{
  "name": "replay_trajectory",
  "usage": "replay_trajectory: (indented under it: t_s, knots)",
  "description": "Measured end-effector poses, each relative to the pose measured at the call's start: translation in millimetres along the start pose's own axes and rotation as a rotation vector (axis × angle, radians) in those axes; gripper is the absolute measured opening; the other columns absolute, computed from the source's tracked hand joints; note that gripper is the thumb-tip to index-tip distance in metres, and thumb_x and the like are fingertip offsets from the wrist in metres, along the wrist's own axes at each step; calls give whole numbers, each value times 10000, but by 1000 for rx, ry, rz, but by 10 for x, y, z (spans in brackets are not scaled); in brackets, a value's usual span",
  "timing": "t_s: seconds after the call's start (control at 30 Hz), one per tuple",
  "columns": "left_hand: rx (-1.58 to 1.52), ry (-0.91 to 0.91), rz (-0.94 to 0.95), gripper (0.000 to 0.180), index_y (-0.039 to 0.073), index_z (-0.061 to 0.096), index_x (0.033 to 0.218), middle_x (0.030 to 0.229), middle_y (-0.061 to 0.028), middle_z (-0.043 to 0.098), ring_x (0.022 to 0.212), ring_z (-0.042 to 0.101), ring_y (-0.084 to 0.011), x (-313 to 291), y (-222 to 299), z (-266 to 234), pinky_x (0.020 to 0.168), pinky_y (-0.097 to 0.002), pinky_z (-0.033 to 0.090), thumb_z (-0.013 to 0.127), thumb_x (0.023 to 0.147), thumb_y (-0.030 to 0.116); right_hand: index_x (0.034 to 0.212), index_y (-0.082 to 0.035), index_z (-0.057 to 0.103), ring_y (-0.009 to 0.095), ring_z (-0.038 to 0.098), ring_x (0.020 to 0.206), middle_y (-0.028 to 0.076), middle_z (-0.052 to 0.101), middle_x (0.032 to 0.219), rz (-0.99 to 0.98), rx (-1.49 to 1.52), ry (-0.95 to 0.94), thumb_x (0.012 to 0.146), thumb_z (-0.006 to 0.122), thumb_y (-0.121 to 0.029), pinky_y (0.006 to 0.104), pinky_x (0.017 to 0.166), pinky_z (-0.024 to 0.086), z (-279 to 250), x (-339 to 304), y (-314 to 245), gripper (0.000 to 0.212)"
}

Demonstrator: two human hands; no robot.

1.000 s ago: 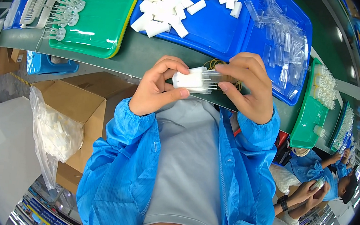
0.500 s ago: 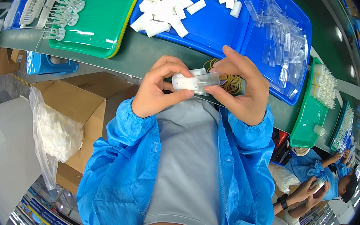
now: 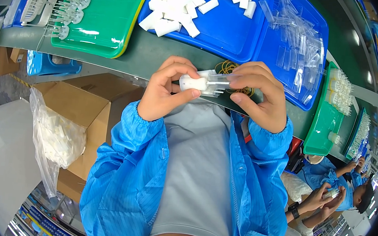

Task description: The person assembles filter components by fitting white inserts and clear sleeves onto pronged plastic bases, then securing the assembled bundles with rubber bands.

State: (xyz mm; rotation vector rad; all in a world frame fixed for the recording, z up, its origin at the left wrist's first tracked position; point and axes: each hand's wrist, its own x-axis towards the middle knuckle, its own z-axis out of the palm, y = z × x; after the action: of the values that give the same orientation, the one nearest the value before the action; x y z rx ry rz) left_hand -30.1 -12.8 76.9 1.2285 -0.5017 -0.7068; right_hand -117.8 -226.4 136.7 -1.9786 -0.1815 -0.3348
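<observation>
My left hand (image 3: 170,88) is closed around a small group of white plastic pieces (image 3: 192,84), thumb and fingers pressing on opposite sides. Clear plastic strips (image 3: 216,80) jut out of this group to the right. My right hand (image 3: 259,91) curls around their outer end, its forefinger on one strip and its thumb lower and apart. How the strips sit among the white pieces is partly hidden by my fingers. Yellow rubber bands (image 3: 227,68) lie on the bench just behind my right hand.
Blue trays hold loose white pieces (image 3: 174,4) and clear strips (image 3: 295,41). A green tray (image 3: 97,23) with pronged clear parts stands left; another green tray (image 3: 320,133) stands right. Below left is a cardboard box (image 3: 79,101) with a bag of white pieces (image 3: 62,143). Co-workers sit at right.
My right hand has shifted slightly right, and its raised forefinger has come down onto the clear strip. The left hand keeps its hold and has turned the white pieces a little.
</observation>
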Motion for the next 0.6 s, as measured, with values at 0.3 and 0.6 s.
replay_trajectory:
  t_s: [0.3,0.6]
  knots:
    - [-59,-9,-37,303,9,590,1036,1127,-86,460,1036,571,-198,-14,3,20,795,-284,576,693,766,-80,928,-41,703,247,613,859,88,677,887,74,-57,22,701,777,-60,341,758,483,29,-24,-28,240]
    - [-79,22,30,266,27,629,1009,1128,-80,461,1021,549,-168,-13,-57,49,775,-265,561,704,768,-55,929,-18,712,240,661,864,109,711,933,89,33,72,680,790,-25,320,757,521,103,-145,68,260]
